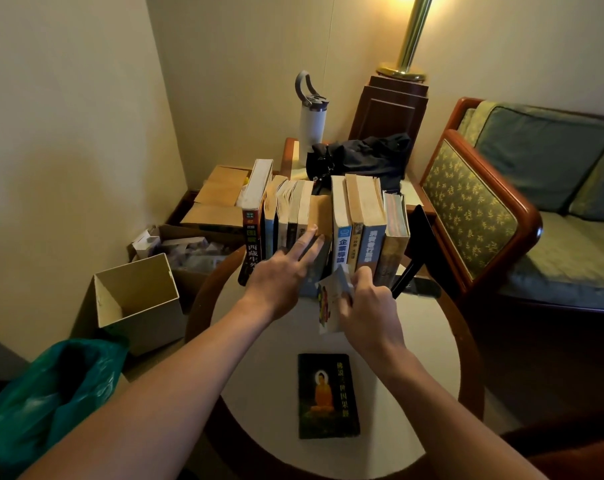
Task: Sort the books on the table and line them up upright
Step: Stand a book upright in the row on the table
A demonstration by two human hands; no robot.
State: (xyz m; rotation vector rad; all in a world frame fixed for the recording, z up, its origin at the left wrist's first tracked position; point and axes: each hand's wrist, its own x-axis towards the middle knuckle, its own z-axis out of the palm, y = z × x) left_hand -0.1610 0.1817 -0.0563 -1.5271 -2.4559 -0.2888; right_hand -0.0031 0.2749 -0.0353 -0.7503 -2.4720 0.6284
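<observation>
Found most of the job already done: a row of books (pixel 328 216) standing upright, spines forward, across the far side of the tabletop (pixel 259 375), propped on the right by a black bookend (pixel 418 244). Noted the left hand (pixel 279 277) laid against the spines near the middle of the row, fingers (pixel 309 237) straight and spread, gripping nothing, seemingly steadying the books or parting them at a narrow gap. Noted the right hand (pixel 369 306) just beside it, curled round a thin pale booklet (pixel 330 306), held upright at the foot of the row, close to that gap but not yet among the books. Judged this the slotting-in step. Saw one dark book (pixel 328 396) with a seated figure on its cover lying flat on the near part of the tabletop, well apart from the row. Reckoned two items left to stand: the booklet in hand, then the flat one. Could not judge the sorting.
</observation>
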